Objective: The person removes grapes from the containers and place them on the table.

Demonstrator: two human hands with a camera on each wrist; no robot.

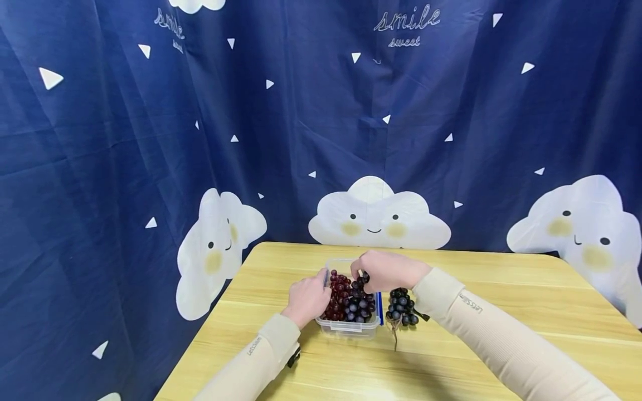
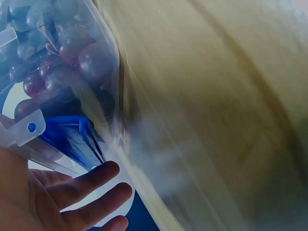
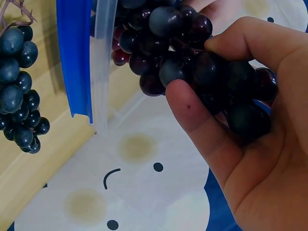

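A clear plastic container (image 1: pixel 351 329) with blue side clips stands on the table, holding a bunch of red grapes (image 1: pixel 339 291) on the left and dark purple grapes (image 1: pixel 359 307) on the right. My left hand (image 1: pixel 307 298) is at the container's left wall; in the left wrist view its fingers (image 2: pixel 98 180) extend loosely beside a blue clip (image 2: pixel 72 137). From above, my right hand (image 1: pixel 386 270) holds the upper end of the dark bunch (image 3: pixel 161 21) between thumb and fingers, over the container's right part. The lower grapes overlap the red ones.
Just right of the container, a second dark grape bunch (image 1: pixel 400 306) with a brown stem lies on the wooden table (image 1: pixel 501 312). Behind the table hangs a dark blue curtain (image 1: pixel 321 111) with white clouds.
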